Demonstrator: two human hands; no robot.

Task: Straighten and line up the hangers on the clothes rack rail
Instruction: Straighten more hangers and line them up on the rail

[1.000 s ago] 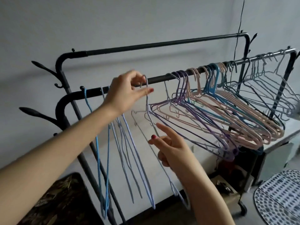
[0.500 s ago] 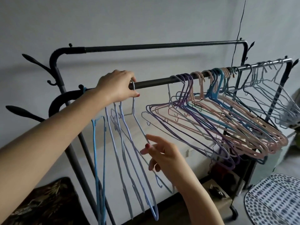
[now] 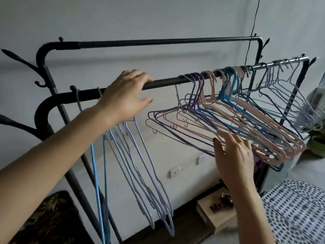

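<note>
While both hands are raised to the front rail (image 3: 165, 81), the hangers hang in two separate groups.

Left hand (image 3: 125, 97) lies over the rail, fingers extended and slightly spread across its top, thumb pointing right below it; no curl around any hanger is visible. Directly beneath that hand hang the pale lilac hangers (image 3: 149, 173), turned nearly edge-on, with the blue hanger (image 3: 95, 182) just to their left. Right hand (image 3: 234, 155) is lower, fingers straight and apart, fingertips touching the lower bars of the purple, pink and blue hangers (image 3: 246, 124), which are bunched and overlapping at a slant. Further right on the rail hang grey wire hangers (image 3: 288, 90). A bare stretch of rail separates the groups. A second, higher rail (image 3: 158, 42) runs behind.
</note>
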